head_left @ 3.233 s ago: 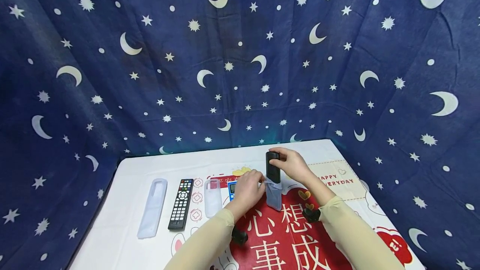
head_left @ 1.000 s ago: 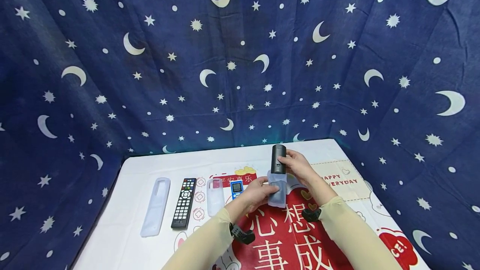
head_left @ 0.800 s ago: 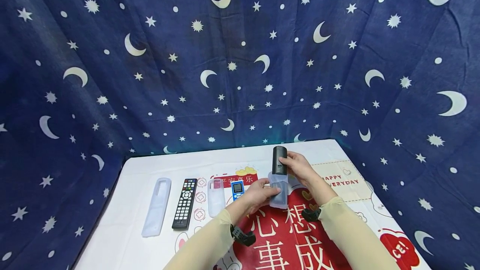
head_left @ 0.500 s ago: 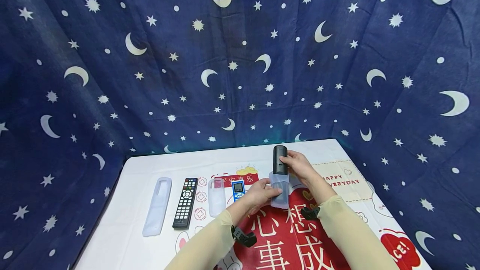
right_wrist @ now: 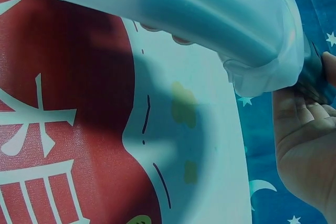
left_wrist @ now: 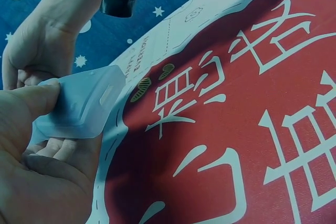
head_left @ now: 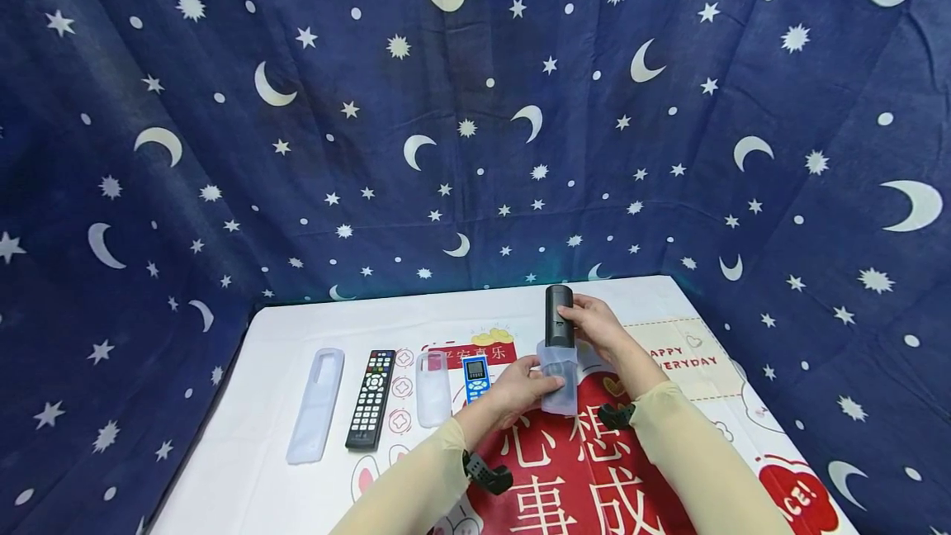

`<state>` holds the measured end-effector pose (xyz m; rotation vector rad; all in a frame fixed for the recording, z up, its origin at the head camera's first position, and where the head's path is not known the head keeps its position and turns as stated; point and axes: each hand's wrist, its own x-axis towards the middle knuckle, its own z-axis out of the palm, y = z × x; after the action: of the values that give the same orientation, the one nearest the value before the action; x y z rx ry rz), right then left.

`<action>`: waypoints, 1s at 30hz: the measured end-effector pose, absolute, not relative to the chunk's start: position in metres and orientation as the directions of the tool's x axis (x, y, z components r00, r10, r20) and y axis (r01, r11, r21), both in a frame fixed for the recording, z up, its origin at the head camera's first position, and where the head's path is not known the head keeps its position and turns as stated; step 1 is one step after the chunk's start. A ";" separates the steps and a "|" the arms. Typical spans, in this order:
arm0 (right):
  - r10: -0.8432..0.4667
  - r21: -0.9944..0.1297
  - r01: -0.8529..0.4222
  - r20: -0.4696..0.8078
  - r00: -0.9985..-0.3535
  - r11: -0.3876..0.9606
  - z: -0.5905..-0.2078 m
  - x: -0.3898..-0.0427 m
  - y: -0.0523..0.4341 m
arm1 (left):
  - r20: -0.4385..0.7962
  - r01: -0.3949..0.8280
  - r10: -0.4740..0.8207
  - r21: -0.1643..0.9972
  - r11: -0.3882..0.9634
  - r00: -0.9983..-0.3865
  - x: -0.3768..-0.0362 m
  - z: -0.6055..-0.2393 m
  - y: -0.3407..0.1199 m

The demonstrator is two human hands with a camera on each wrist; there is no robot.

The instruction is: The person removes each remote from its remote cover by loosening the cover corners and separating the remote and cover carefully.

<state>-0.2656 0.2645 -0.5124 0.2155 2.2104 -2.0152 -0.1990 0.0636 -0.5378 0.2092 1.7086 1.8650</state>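
Note:
Held up over the table is a black remote control, its back cover facing me and its lower part inside a translucent silicone remote sleeve. My right hand grips the remote's bare upper end from the right. Lower down, my left hand pinches the sleeve, thumb across its front and fingers behind. In the left wrist view the sleeve's closed end sticks out past the left thumb. The right wrist view shows the sleeve's mouth bunched and folded around the remote, which enters it there.
Left of my hands lie a blue-and-white small remote, a short translucent sleeve, a long black remote and a long translucent sleeve. They rest on a printed tablecloth. A starry curtain stands behind the table.
Since the oldest frame, my left hand has shifted from the sleeve's mouth to its body, and the remote and sleeve have turned slightly. Over the last second the hold looks nearly the same.

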 end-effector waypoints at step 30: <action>-0.071 -0.980 0.185 -0.190 -0.979 0.073 -0.510 -0.268 0.260 | -0.389 -0.456 0.515 0.890 -0.003 -0.763 -0.197 -0.540 0.061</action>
<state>-0.2684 0.2600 -0.5099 0.1169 2.1549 -2.0158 -0.1969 0.0608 -0.5400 0.0626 1.6035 1.8395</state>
